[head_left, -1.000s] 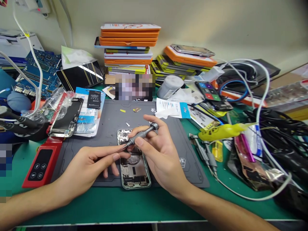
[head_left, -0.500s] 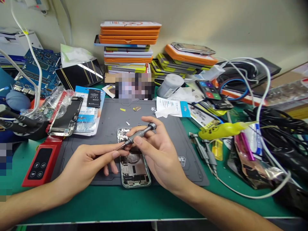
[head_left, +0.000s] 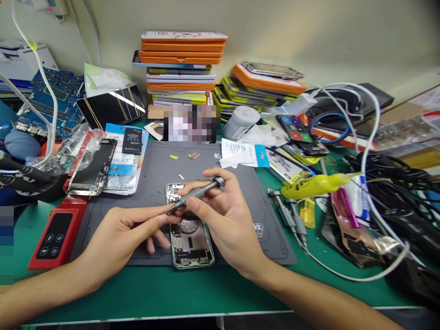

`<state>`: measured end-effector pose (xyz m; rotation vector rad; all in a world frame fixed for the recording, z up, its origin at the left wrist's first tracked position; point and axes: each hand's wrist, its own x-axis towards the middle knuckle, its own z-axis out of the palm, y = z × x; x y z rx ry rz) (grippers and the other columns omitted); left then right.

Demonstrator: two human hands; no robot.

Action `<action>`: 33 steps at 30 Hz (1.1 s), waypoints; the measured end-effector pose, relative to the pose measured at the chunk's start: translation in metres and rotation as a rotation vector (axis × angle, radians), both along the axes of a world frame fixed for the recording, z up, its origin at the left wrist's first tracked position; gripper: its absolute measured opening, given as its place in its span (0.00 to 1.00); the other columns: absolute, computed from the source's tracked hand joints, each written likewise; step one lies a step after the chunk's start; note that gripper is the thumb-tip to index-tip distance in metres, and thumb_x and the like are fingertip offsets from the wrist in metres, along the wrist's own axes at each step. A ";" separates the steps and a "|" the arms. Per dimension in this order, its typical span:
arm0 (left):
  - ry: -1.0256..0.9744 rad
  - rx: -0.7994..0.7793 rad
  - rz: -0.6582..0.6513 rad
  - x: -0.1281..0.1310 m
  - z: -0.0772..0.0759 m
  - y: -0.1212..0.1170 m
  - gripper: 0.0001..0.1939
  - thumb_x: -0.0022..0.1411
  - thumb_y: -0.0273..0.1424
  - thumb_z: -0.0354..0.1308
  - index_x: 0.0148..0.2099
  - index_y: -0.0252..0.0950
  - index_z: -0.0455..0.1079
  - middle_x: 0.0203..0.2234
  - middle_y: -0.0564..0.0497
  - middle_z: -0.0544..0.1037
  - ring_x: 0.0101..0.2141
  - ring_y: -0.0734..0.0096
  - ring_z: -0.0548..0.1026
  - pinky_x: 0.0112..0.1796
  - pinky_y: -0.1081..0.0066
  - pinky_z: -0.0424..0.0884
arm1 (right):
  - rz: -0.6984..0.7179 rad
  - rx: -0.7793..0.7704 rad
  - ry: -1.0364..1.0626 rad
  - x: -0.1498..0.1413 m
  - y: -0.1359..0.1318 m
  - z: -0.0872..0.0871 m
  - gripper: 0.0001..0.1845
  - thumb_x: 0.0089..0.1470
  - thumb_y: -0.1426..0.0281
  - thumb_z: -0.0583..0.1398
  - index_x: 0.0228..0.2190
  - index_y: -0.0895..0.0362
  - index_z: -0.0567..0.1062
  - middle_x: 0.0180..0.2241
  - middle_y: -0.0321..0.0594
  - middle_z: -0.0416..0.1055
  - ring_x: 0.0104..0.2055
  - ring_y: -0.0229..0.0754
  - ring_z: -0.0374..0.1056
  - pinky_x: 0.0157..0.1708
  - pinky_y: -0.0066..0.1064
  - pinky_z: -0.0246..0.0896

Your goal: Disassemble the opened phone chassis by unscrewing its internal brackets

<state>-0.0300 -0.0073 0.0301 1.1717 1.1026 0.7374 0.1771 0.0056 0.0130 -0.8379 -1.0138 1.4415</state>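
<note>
A grey precision screwdriver point(head_left: 201, 192) lies slanted across my right hand point(head_left: 230, 220), which is closed around its handle. Its thin shaft points down and left to my left hand point(head_left: 137, 231), whose thumb and forefinger pinch the tip. Whether a tiny screw sits between those fingertips is hidden. Beneath both hands rests an opened phone point(head_left: 190, 243) with its inside parts bare: a round silvery coil, metal plates and dark modules. My hands cover part of its upper half.
The phone lies on a grey work mat point(head_left: 233, 183) with small loose bits near its back. A red device with buttons point(head_left: 51, 238) and a detached screen point(head_left: 92, 167) are at left. Stacked orange cases point(head_left: 182, 46) stand behind; a yellow bottle point(head_left: 309, 185) and cables point(head_left: 388, 183) crowd the right.
The whole view has shifted slightly, so the bench things sit a little further left. Both hands keep their hold on the screwdriver, with hardly any movement.
</note>
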 end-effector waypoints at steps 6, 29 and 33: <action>0.038 0.009 -0.015 0.000 0.000 0.001 0.17 0.70 0.42 0.65 0.54 0.40 0.85 0.41 0.44 0.89 0.30 0.67 0.85 0.27 0.75 0.81 | -0.038 0.084 -0.111 -0.001 -0.009 0.004 0.19 0.65 0.68 0.68 0.50 0.45 0.66 0.41 0.34 0.82 0.42 0.40 0.79 0.44 0.38 0.78; -0.023 -0.048 0.019 0.001 0.005 0.005 0.16 0.66 0.41 0.69 0.51 0.39 0.86 0.36 0.45 0.89 0.27 0.68 0.84 0.27 0.75 0.82 | -0.090 0.230 -0.174 -0.005 -0.014 0.001 0.21 0.66 0.74 0.67 0.52 0.43 0.65 0.43 0.33 0.82 0.46 0.39 0.80 0.46 0.36 0.80; -0.045 -0.061 0.013 0.002 0.007 0.005 0.12 0.67 0.39 0.70 0.49 0.41 0.87 0.38 0.47 0.89 0.29 0.70 0.85 0.27 0.80 0.80 | -0.068 0.194 -0.139 -0.003 -0.013 0.001 0.20 0.67 0.73 0.67 0.52 0.44 0.66 0.42 0.33 0.82 0.44 0.37 0.80 0.45 0.33 0.79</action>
